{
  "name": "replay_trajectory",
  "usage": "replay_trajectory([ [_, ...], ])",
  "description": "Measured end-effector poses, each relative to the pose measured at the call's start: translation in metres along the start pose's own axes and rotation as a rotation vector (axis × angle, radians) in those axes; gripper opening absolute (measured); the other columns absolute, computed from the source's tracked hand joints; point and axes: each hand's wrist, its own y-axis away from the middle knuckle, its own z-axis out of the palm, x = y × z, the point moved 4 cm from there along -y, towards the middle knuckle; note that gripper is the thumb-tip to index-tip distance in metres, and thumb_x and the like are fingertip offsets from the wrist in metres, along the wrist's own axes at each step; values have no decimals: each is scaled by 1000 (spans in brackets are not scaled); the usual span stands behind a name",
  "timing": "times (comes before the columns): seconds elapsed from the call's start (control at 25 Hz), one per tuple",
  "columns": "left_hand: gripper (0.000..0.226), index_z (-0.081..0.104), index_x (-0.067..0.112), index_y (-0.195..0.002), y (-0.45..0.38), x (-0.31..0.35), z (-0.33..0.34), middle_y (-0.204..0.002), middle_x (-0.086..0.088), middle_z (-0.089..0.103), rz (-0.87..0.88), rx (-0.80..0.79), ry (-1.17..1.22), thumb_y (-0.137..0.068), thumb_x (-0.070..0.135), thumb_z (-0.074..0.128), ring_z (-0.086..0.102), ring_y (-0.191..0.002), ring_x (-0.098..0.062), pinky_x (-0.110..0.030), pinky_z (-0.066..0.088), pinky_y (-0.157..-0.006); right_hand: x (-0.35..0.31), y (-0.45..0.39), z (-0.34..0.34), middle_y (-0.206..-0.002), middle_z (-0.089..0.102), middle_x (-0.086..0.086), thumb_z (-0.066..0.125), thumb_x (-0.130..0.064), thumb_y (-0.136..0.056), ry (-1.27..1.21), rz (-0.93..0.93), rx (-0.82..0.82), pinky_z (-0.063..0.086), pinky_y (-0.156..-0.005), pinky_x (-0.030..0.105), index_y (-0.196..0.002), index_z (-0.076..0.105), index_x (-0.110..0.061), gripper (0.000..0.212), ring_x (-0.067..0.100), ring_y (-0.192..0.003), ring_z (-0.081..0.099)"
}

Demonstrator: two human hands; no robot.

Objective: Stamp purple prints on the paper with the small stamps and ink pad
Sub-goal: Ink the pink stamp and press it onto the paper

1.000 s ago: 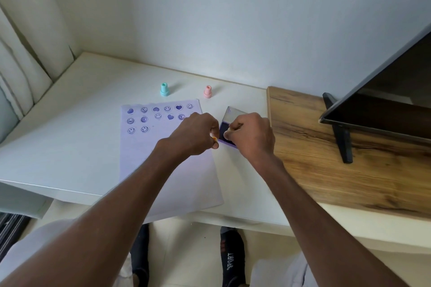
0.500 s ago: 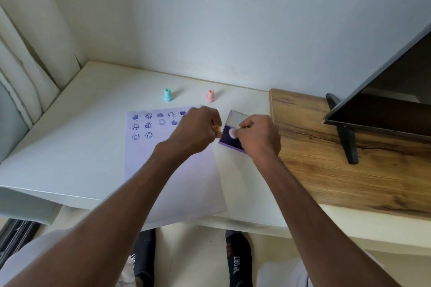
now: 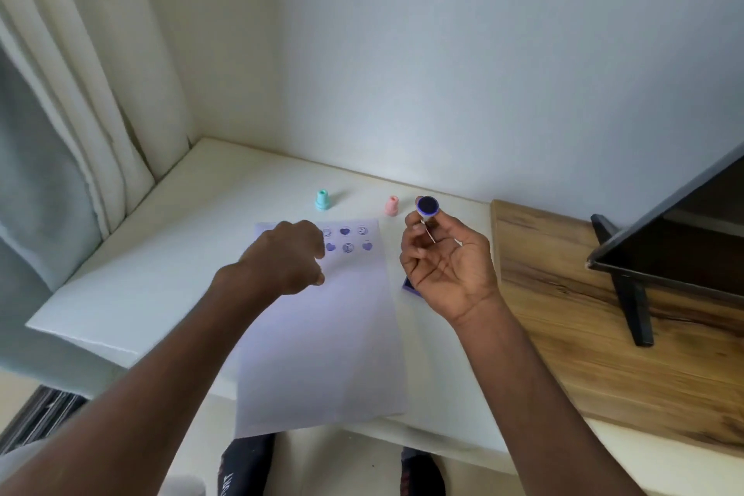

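Note:
A white paper (image 3: 322, 334) lies on the white desk (image 3: 161, 254), with purple heart and smiley prints (image 3: 345, 240) near its far edge. My left hand (image 3: 288, 258) hovers curled over the paper's top left and hides some prints; what it holds is hidden. My right hand (image 3: 443, 266) is raised palm up, pinching a small stamp (image 3: 426, 206) whose dark purple inked face points at me. Only a purple corner of the ink pad (image 3: 407, 286) shows beneath that hand. A teal stamp (image 3: 322, 200) and a pink stamp (image 3: 391, 205) stand upright beyond the paper.
A wooden board (image 3: 604, 334) covers the desk's right side and carries a dark monitor (image 3: 684, 238) on a black stand (image 3: 632, 302). A curtain (image 3: 80, 113) hangs at the left. The paper overhangs the desk's front edge, above my shoes.
Both hands left the ink pad. My right hand rose and turned the stamp's inked face up. My left hand moved left over the printed part of the paper. The camera tilted upward.

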Motion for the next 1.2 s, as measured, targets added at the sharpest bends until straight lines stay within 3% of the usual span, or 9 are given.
replay_trajectory([
  [0.08,46,61,27,-120,8,-27,-15,-86,-1,74,-78,-17,-59,-78,28,81,75,-77,-19,-35,59,-85,16,-6,5,-93,73,12,71,-9,-88,347,-59,171,44,-57,22,-104,72,-5,17,20,-75,71],
  [0.16,63,54,37,-134,18,-59,-25,-74,1,74,-164,-46,-75,-78,26,81,74,-59,-14,-29,59,-80,37,-14,8,-89,76,16,74,-6,-88,733,-149,332,52,-60,27,-102,73,-3,14,26,-75,74],
  [0.28,82,43,50,-144,27,-93,-25,-69,1,74,-238,-81,-72,-76,21,79,70,-51,-11,-28,59,-74,69,-27,18,-91,80,14,80,-7,-81,1005,-239,333,58,-65,33,-93,76,-10,14,23,-69,75],
  [0.4,75,50,49,-138,35,-106,-25,-65,1,74,-209,-128,-41,-76,20,80,73,-53,-12,-25,55,-65,90,-42,25,-80,80,-2,83,-23,-71,1230,-339,320,64,-77,39,-85,78,-24,16,18,-72,77],
  [0.56,75,50,53,-140,41,-99,-23,-71,-2,78,-138,-216,-17,-79,22,81,76,-62,-17,-29,58,-70,101,-52,35,-90,78,-8,79,-29,-81,1517,-490,338,56,-92,38,-106,79,-29,26,17,-92,73],
  [0.76,81,48,51,-144,38,-92,-11,-62,5,68,-87,-173,-68,-77,21,81,69,-59,-10,-34,60,-84,107,-51,41,-86,78,-7,82,-24,-82,1687,-624,372,55,-87,36,-96,78,-20,15,19,-86,72],
  [0.84,80,48,49,-145,40,-86,-11,-65,7,56,-74,-157,-80,-78,19,81,68,-69,-12,-35,58,-91,110,-52,40,-85,78,-5,81,-23,-83,1730,-656,390,52,-83,32,-91,78,-18,10,20,-84,72],
  [1.0,76,50,42,-147,45,-78,-9,-69,6,43,-76,-163,-96,-81,19,81,69,-108,-26,-34,50,-89,112,-51,40,-87,78,-6,81,-21,-84,1749,-698,407,44,-77,28,-89,77,-19,7,19,-83,72],
  [1.2,75,51,40,-146,45,-78,-8,-71,6,44,-85,-155,-83,-81,18,81,69,-108,-27,-34,52,-92,115,-52,41,-90,78,-3,80,-19,-85,1805,-725,389,46,-77,29,-92,77,-18,7,21,-86,73],
])
